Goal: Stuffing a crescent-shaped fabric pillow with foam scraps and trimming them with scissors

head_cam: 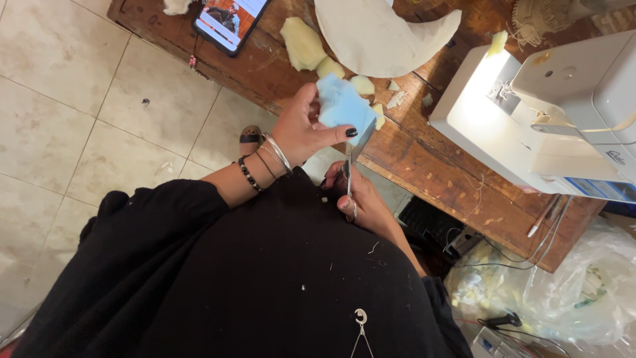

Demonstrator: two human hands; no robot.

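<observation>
A single piece of light-blue foam (pixel 343 106) is pinched in the left hand (pixel 301 129), thumb laid across its lower edge, just above the near edge of the wooden table (pixel 424 156). One pair of scissors (pixel 351 166) is gripped in the right hand (pixel 361 199), fingers closed through the handles, with the blades pointed up and met at the underside of the blue foam. Several bracelets (pixel 265 162), at least four, are worn on the left wrist. Beyond the hands, two larger chunks of yellowish foam (pixel 303 44) and several small scraps (pixel 396 99) are scattered on the table. One curved off-white cushion shape (pixel 377 33) lies further back, one phone (pixel 230 20) with a lit screen at the far edge, and one white sewing machine (pixel 550 113) to the right.
</observation>
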